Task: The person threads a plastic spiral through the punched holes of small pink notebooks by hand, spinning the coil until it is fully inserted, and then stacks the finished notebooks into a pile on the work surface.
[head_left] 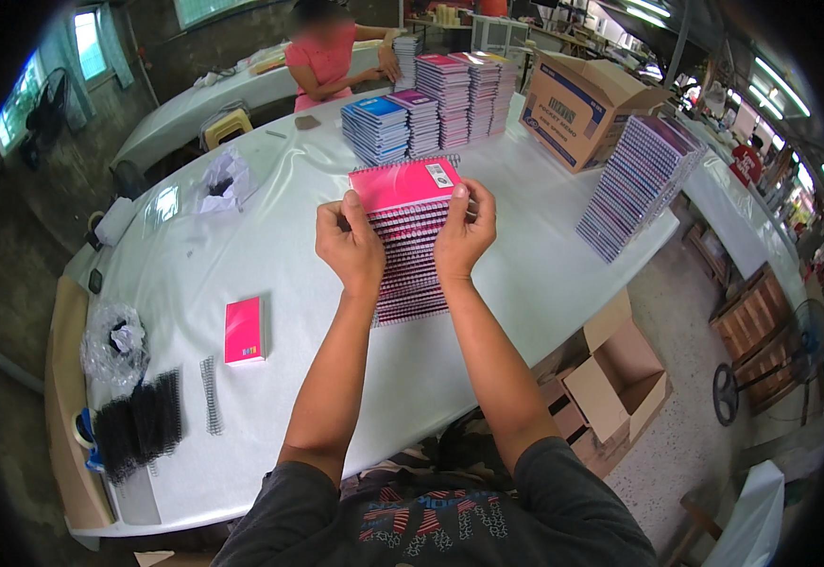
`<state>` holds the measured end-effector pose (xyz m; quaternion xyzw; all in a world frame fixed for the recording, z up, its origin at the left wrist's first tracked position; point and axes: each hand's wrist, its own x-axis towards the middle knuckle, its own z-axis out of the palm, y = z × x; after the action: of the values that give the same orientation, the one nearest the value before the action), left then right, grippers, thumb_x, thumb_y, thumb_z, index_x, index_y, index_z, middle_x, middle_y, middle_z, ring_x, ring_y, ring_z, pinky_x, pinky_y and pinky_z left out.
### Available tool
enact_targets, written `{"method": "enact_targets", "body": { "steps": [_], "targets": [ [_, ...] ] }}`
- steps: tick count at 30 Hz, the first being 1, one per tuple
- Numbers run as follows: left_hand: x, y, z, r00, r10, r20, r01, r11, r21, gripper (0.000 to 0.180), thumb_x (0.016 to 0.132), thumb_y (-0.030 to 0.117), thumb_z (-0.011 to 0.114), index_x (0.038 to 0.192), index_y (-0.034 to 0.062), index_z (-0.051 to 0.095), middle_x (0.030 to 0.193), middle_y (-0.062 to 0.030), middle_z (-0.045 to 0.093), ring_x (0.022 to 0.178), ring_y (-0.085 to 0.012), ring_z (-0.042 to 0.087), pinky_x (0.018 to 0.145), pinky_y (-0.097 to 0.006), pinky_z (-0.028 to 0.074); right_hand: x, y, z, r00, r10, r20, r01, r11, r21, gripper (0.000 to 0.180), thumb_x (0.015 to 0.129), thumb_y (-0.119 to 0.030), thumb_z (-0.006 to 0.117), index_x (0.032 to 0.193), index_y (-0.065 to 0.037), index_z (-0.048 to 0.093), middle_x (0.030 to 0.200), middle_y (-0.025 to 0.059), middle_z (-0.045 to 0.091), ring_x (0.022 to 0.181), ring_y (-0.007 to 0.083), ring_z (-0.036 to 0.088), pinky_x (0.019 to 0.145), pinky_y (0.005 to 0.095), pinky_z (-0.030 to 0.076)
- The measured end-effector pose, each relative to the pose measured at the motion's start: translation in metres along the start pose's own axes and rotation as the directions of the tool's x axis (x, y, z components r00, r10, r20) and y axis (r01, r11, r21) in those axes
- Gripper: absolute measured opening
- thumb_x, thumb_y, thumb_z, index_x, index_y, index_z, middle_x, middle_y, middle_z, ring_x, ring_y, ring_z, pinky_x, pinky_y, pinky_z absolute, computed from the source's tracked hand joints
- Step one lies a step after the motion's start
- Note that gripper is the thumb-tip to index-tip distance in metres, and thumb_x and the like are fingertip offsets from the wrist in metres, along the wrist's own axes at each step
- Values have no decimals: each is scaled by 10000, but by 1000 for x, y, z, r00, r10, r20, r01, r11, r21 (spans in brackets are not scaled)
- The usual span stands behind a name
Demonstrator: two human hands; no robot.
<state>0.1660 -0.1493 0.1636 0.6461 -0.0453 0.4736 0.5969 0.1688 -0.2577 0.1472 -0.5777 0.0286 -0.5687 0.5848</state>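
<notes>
A tall stack of spiral notebooks (407,269) stands in front of me, their wire-bound edges facing my body. The top one is a pink spiral notebook (398,184) with a small white label in one corner. My left hand (351,244) is closed at its left side, thumb along the edge and fingers curled. At its right side my right hand (465,231) is closed the same way, its thumb near the label. Whether the notebook is lifted off the stack or rests on it, I cannot tell. An unbound pink notebook (244,331) lies on the table left of my forearm.
Black wire coils (138,425) lie at the left of the pale covered table (317,312), beside a single coil (210,395). Blue notebooks (374,130) and other stacks stand ahead. A cardboard box (577,109) and another notebook stack (634,184) are rightward. Across the table is a co-worker (322,61).
</notes>
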Motion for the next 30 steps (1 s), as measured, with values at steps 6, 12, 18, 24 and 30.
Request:
{"method": "enact_targets", "body": {
  "steps": [6, 12, 18, 24, 30],
  "targets": [
    [6, 11, -10, 987, -133, 93, 141, 986, -86, 222, 914, 206, 573, 807, 19, 519, 656, -5, 511, 581, -82, 442, 549, -240, 400, 0, -5, 0, 1000, 7, -6, -7, 1000, -10, 164, 883, -171, 600, 1004, -60, 603, 932, 46, 587, 735, 127, 558, 623, 251, 452],
    [21, 36, -43, 998, -31, 49, 40, 982, -186, 166, 886, 117, 563, 1014, 12, 557, 881, -42, 566, 747, -99, 513, 684, -239, 426, 2, -11, -5, 995, 75, 68, -75, 997, 11, 176, 886, -190, 593, 1006, -61, 598, 947, 52, 588, 764, 142, 565, 663, 270, 452],
    [55, 142, -174, 832, 553, -37, -336, 450, -827, 316, 775, 189, 638, 1022, 15, 545, 918, -79, 540, 739, -195, 487, 694, -328, 439, -3, -8, -27, 985, 135, 110, -136, 991, 6, 197, 922, -195, 521, 1030, -45, 589, 1006, 40, 573, 878, 136, 540, 756, 272, 424],
    [51, 146, -204, 673, 708, 214, -227, 473, -851, 295, 785, 171, 617, 1025, 12, 555, 911, -90, 562, 736, -216, 514, 683, -348, 452, -23, -4, -48, 992, 113, 57, -109, 992, -69, 199, 936, -187, 496, 1040, -41, 584, 978, 15, 574, 811, 87, 512, 690, 231, 392],
    [54, 139, -218, 634, 692, 345, -203, 579, -790, 276, 794, 153, 596, 1028, 9, 565, 905, -101, 585, 733, -237, 541, 673, -367, 464, -43, -6, -69, 982, 178, 60, -172, 982, -82, 182, 924, -150, 500, 1047, -32, 566, 903, -5, 512, 736, 54, 416, 668, 207, 377]
  ]
}}
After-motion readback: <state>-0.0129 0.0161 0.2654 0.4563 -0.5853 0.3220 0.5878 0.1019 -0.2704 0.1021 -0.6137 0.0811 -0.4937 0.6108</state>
